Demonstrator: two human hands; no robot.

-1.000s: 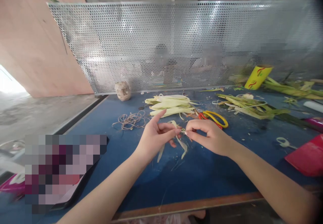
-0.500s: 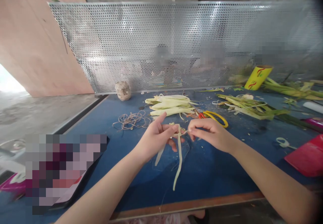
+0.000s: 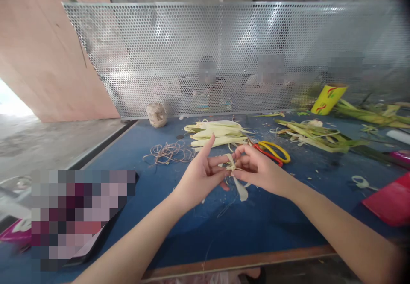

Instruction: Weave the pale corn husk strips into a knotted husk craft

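Over the blue table (image 3: 179, 237), where the fingertips of both hands nearly meet, there's a pale strip (image 3: 241, 189), bunched in the middle with an end dangling below. The left hand (image 3: 198, 179) pinches the bunch between thumb and fingers, its index finger lifted clear; the right hand (image 3: 264, 171) grips it from the other side, thumb below and fingers curled above. I'd say they grasp it from both sides so that so slight a thing stays steady and both thumbs can work at it.

Just beyond the fingers lie the husks (image 3: 221, 134), laid side by side, presumably to be within easy reach. The scissors (image 3: 275, 150) rest right behind the right knuckles, handles towards that side, probably handy for picking up. A tangle of cord (image 3: 168, 152) sits left of the left fingers.

As for containers, far off to the right of the fingers a yellow tube (image 3: 329, 99) leans; I can't tell whether anything is inside.
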